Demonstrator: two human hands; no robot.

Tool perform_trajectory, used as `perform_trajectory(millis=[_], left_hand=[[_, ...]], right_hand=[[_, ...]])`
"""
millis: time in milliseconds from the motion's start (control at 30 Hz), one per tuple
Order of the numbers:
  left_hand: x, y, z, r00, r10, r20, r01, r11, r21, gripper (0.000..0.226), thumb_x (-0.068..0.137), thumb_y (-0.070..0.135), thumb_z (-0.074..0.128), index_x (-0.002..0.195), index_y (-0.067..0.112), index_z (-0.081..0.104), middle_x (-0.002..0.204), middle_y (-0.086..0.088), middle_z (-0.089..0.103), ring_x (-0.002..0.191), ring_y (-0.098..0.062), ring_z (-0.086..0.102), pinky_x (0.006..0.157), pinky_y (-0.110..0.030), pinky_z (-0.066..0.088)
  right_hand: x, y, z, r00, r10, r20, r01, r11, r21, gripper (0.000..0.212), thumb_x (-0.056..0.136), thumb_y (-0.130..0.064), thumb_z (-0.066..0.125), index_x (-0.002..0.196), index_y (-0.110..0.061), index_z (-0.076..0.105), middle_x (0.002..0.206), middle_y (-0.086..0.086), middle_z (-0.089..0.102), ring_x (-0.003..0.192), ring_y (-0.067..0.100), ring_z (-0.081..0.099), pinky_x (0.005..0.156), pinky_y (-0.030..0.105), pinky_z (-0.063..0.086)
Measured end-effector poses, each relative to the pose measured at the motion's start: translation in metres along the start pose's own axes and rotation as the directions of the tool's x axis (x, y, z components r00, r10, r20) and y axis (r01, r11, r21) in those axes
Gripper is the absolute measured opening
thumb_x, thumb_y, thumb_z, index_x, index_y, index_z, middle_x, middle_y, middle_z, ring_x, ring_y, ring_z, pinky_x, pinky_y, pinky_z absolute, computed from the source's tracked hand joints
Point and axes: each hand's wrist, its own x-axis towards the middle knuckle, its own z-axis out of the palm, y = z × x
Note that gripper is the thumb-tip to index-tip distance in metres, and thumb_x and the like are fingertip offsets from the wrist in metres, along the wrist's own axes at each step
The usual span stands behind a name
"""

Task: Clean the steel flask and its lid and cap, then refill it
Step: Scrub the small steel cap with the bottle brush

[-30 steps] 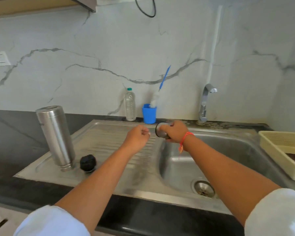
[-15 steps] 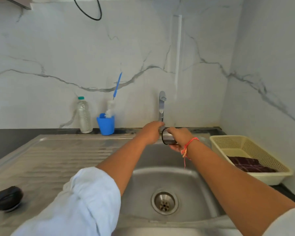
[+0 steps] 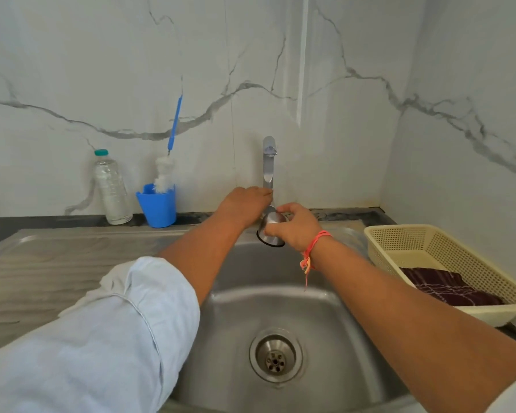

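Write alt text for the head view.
The right hand grips the steel flask cap over the sink, beneath the tap, while the left hand touches the tap's base. Behind stands a bottle brush in a blue cup; a cream basket sits at right.

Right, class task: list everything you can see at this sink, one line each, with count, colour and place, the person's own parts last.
steel cap: one, silver, over the sink
tap: one, chrome, behind the sink
sink: one, steel, centre
drain: one, steel, sink floor
drainboard: one, steel, left of the sink
bottle: one, clear with teal top, by the wall, left
cup: one, blue, right of the bottle
brush: one, white bristles and blue handle, standing in the cup
basket: one, cream, right of the sink
cloth: one, dark, in the basket
left sleeve: one, pale blue, on the forearm
wrist thread: one, orange, right wrist
left hand: one, at the tap's lower part
right hand: one, holding the steel cap
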Motion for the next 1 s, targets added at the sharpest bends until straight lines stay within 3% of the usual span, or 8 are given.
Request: perform_trajectory(millis=[233,367,433,567,633,733,867,1000], left_hand=[[-0.007,-0.002,-0.003,0.995,-0.098,0.035,0.102,0.983,-0.154,0.042,0.102,0.008,0.054,0.144,0.009,0.048,0.136,-0.013,0.058,0.115,-0.032,0.062,0.093,-0.039,0.052],[-0.004,-0.007,0.007,0.991,-0.124,0.042,0.128,0.846,-0.517,0.053,0.098,-0.002,0.056,0.149,0.01,0.05,0.149,-0.011,0.052,0.128,-0.031,0.056,0.103,-0.033,0.043],[-0.005,-0.01,0.01,0.985,-0.162,0.053,0.159,0.76,-0.63,0.057,0.099,-0.004,0.054,0.153,0.012,0.047,0.156,-0.01,0.048,0.138,-0.03,0.05,0.111,-0.033,0.038],[-0.004,-0.013,0.016,0.963,-0.208,0.17,0.264,0.619,-0.74,0.06,0.103,-0.001,0.046,0.16,0.014,0.034,0.159,-0.011,0.044,0.148,-0.028,0.041,0.122,-0.038,0.033],[0.002,-0.015,0.019,0.95,-0.23,0.211,0.305,0.543,-0.783,0.06,0.102,-0.002,0.045,0.159,0.015,0.038,0.157,-0.01,0.047,0.147,-0.025,0.042,0.122,-0.038,0.034],[0.01,-0.018,0.023,0.936,-0.245,0.252,0.336,0.407,-0.85,0.054,0.1,-0.002,0.047,0.153,0.012,0.048,0.152,-0.009,0.054,0.143,-0.024,0.049,0.121,-0.042,0.037],[0.008,-0.014,0.016,0.915,-0.275,0.297,0.361,0.225,-0.905,0.058,0.095,-0.01,0.045,0.15,0.006,0.049,0.151,-0.013,0.055,0.14,-0.025,0.051,0.12,-0.044,0.039],[0.005,-0.01,0.01,0.909,-0.268,0.319,0.357,0.107,-0.928,0.054,0.098,-0.013,0.043,0.148,0.004,0.05,0.138,-0.01,0.061,0.119,-0.021,0.058,0.097,-0.035,0.05]], right_hand=[[0.003,-0.002,0.006,0.999,0.019,0.033,-0.018,0.999,-0.042,0.062,0.075,-0.026,0.081,0.129,-0.015,0.053,0.116,0.005,0.059,0.103,0.022,0.06,0.082,0.03,0.049],[0.002,-0.001,0.007,0.995,0.088,0.038,-0.084,0.993,-0.078,0.041,0.076,-0.032,0.079,0.107,-0.017,0.057,0.105,0.003,0.063,0.098,0.023,0.064,0.082,0.038,0.057],[0.003,0.0,0.009,0.976,0.198,0.093,-0.204,0.976,0.069,0.031,0.08,-0.028,0.073,0.105,-0.014,0.062,0.106,0.01,0.067,0.099,0.026,0.068,0.083,0.042,0.062],[0.0,-0.002,0.009,0.849,0.398,0.347,-0.527,0.675,0.516,0.02,0.093,-0.022,0.058,0.109,-0.011,0.058,0.112,0.02,0.061,0.1,0.028,0.064,0.078,0.041,0.062],[0.0,0.002,0.005,0.816,0.424,0.392,-0.576,0.56,0.595,0.019,0.097,-0.024,0.055,0.107,-0.008,0.057,0.104,0.021,0.06,0.093,0.029,0.064,0.08,0.044,0.061],[0.001,0.01,0.001,0.8,0.442,0.406,-0.597,0.511,0.618,0.033,0.097,-0.034,0.058,0.112,-0.005,0.059,0.108,0.02,0.062,0.082,0.025,0.066,0.07,0.035,0.061],[0.002,0.02,0.005,0.873,0.324,0.366,-0.488,0.589,0.644,0.034,0.091,-0.018,0.072,0.12,-0.001,0.061,0.112,0.022,0.064,0.097,0.03,0.069,0.077,0.039,0.063],[0.0,0.025,0.013,0.955,0.193,0.226,-0.278,0.846,0.455,0.038,0.077,0.007,0.076,0.111,-0.003,0.062,0.107,0.018,0.069,0.088,0.024,0.069,0.077,0.036,0.061]])
